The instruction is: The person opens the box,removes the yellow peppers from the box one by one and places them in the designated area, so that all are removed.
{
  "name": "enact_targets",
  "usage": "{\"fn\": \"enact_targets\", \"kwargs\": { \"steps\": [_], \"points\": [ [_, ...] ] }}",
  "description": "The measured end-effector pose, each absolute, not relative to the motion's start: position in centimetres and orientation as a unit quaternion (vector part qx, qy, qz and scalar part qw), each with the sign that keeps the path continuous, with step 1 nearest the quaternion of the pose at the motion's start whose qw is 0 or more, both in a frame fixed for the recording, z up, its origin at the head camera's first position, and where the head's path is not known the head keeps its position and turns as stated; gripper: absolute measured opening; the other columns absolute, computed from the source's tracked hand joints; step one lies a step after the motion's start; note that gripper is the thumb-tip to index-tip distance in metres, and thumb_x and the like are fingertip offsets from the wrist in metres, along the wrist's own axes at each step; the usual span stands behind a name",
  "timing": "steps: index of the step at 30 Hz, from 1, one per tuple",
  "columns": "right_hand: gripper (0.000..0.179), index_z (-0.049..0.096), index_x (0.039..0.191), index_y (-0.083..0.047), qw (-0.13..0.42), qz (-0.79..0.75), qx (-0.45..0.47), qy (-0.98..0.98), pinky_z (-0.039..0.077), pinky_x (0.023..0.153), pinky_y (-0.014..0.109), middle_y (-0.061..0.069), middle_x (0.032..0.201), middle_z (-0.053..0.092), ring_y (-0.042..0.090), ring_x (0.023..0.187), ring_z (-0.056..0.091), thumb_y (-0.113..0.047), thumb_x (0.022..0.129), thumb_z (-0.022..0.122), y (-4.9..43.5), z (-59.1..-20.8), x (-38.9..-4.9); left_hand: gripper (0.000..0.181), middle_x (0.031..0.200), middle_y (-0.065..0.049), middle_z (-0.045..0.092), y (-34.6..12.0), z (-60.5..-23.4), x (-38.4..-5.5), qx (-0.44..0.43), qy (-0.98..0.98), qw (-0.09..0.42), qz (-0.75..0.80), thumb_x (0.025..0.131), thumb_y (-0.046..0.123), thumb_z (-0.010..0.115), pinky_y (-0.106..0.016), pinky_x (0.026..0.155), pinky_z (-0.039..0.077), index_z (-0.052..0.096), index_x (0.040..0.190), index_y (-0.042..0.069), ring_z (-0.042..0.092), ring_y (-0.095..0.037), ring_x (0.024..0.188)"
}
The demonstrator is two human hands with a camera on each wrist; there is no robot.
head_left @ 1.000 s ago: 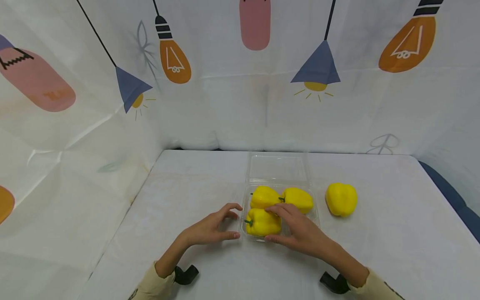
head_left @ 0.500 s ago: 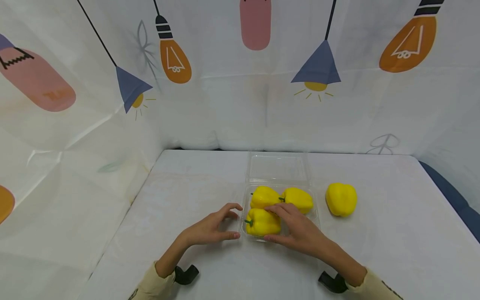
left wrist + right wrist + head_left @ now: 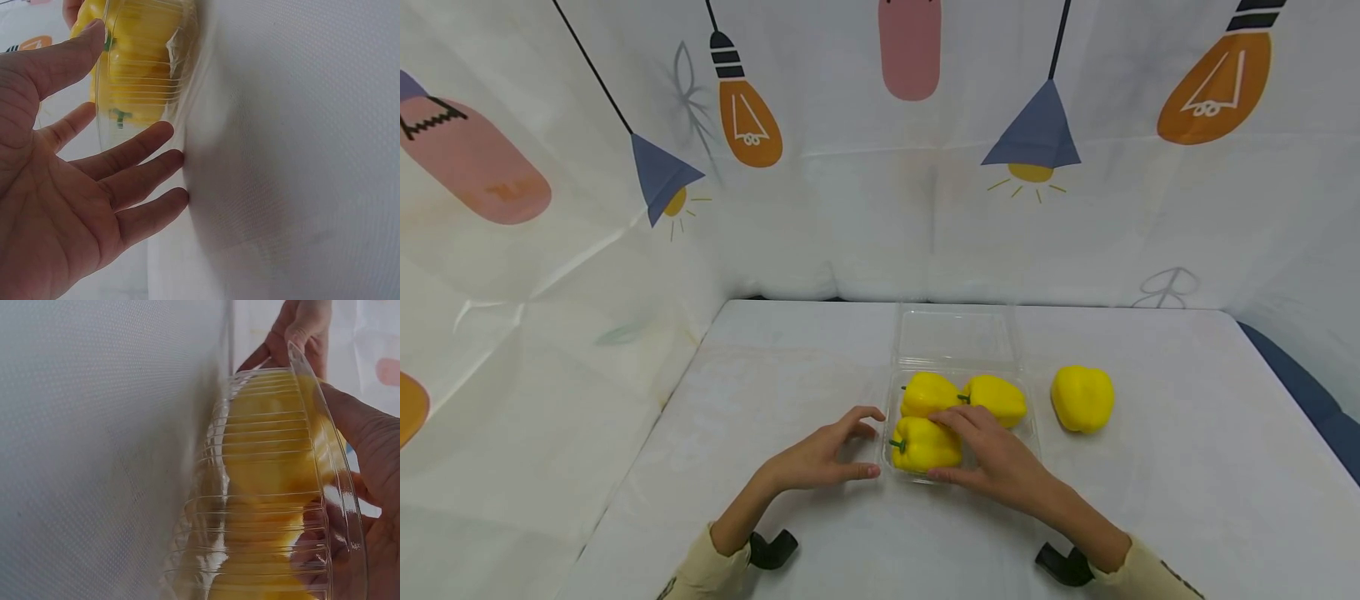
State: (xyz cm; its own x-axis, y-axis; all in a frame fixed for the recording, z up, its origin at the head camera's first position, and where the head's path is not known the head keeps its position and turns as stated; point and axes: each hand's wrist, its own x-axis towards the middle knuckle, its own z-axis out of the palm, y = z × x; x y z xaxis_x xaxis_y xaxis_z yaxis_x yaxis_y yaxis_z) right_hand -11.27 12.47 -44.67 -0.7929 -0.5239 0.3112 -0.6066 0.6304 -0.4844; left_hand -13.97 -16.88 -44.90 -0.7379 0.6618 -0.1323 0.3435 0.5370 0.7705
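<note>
A clear plastic clamshell box point(image 3: 1032, 435) lies on the table with several yellow bell peppers in it. Its lid point(image 3: 957, 336) is folded back, away from me. My right hand point(image 3: 1003, 468) reaches into the box and grips the front yellow bell pepper point(image 3: 925, 447), thumb on the near side, fingers over the far side. Two more peppers, one back left point(image 3: 928, 394) and one back right point(image 3: 997, 398), sit behind it. Beside the box's left wall is my left hand point(image 3: 820, 457); its fingers and thumb are spread and hold nothing, as the left wrist view confirms.
A single yellow bell pepper point(image 3: 1082, 399) rests on the white table point(image 3: 1180, 433) to the right of the box. A printed cloth point(image 3: 880, 208) hangs behind the table and along its left side. Black wrist mounts point(image 3: 772, 550) stick out near both cuffs.
The right wrist and sleeve have shifted very slightly left. Both hands otherwise keep their places, and the peppers and box have not moved.
</note>
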Motion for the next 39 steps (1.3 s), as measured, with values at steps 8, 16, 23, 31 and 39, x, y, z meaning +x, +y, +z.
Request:
{"fn": "enact_targets", "kwargs": {
  "steps": [8, 16, 23, 31, 39],
  "points": [
    [0.065, 0.051, 0.129, -0.025, 0.083, 0.283, 0.318, -0.901, 0.044, 0.096, 0.034, -0.014, 0.126, 0.048, 0.007, 0.113, 0.045, -0.054, 0.075, 0.072, 12.49, -44.80, -11.23, 0.070, 0.130, 0.001, 0.054, -16.86, -44.92, -13.97, 0.293, 0.851, 0.213, 0.381, 0.082, 0.047, 0.068, -0.047, 0.105, 0.033, 0.028, 0.138, 0.031, 0.048, -0.015, 0.123],
    [0.066, 0.051, 0.130, -0.024, 0.098, 0.263, 0.323, -0.904, 0.044, 0.095, 0.033, -0.012, 0.126, 0.049, 0.007, 0.112, 0.045, -0.056, 0.076, 0.069, 12.54, -45.02, -11.19, 0.070, 0.129, 0.001, 0.055, -16.82, -44.99, -13.93, 0.295, 0.850, 0.211, 0.382, 0.083, 0.044, 0.069, -0.047, 0.105, 0.033, 0.028, 0.138, 0.031, 0.048, -0.016, 0.123],
    [0.065, 0.051, 0.130, -0.021, 0.115, 0.252, 0.335, -0.901, 0.045, 0.094, 0.033, -0.010, 0.126, 0.050, 0.008, 0.111, 0.047, -0.056, 0.078, 0.067, 12.56, -45.09, -11.16, 0.069, 0.128, -0.001, 0.055, -16.83, -44.91, -13.97, 0.299, 0.851, 0.208, 0.378, 0.084, 0.043, 0.068, -0.049, 0.104, 0.034, 0.028, 0.138, 0.031, 0.049, -0.019, 0.123],
    [0.065, 0.052, 0.130, -0.021, 0.126, 0.253, 0.339, -0.897, 0.045, 0.094, 0.034, -0.009, 0.125, 0.051, 0.009, 0.111, 0.047, -0.056, 0.078, 0.067, 12.57, -45.27, -11.19, 0.067, 0.128, -0.001, 0.055, -16.73, -44.66, -13.94, 0.294, 0.853, 0.212, 0.377, 0.084, 0.042, 0.068, -0.049, 0.105, 0.033, 0.028, 0.138, 0.032, 0.048, -0.019, 0.123],
    [0.065, 0.051, 0.132, -0.020, 0.144, 0.244, 0.349, -0.893, 0.045, 0.095, 0.033, -0.008, 0.126, 0.050, 0.009, 0.111, 0.047, -0.056, 0.079, 0.067, 12.65, -45.61, -11.36, 0.067, 0.128, -0.001, 0.055, -16.75, -44.60, -14.00, 0.291, 0.852, 0.215, 0.378, 0.084, 0.044, 0.068, -0.050, 0.105, 0.032, 0.028, 0.137, 0.033, 0.048, -0.020, 0.124]
  ]
}}
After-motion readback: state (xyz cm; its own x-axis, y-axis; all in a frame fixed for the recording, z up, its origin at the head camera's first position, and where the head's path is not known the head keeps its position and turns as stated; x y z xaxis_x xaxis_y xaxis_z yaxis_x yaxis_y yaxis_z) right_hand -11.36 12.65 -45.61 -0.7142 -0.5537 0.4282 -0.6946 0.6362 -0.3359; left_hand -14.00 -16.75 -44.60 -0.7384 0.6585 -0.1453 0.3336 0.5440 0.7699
